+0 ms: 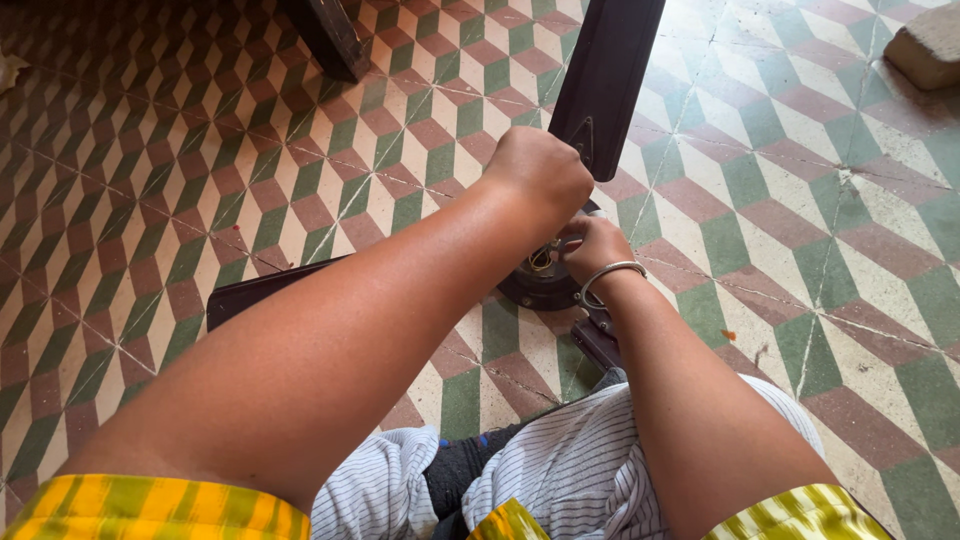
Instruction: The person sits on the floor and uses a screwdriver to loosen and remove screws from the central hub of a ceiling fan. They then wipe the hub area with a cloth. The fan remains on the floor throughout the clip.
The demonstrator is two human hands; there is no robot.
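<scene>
A dark ceiling fan lies on the tiled floor, its round motor hub in front of me. One dark blade points away toward the top; another blade runs left under my forearm. My left hand is closed over the top of the hub near the base of the far blade; what it grips is hidden. Just below it, my right hand, with a metal bangle on the wrist, pinches a small part on the hub. That part is hidden by the fingers.
The floor has a red, green and cream cube-pattern tiling. A dark wooden leg stands at the top. A pale stone block sits at the top right corner. My lap in striped white cloth fills the bottom.
</scene>
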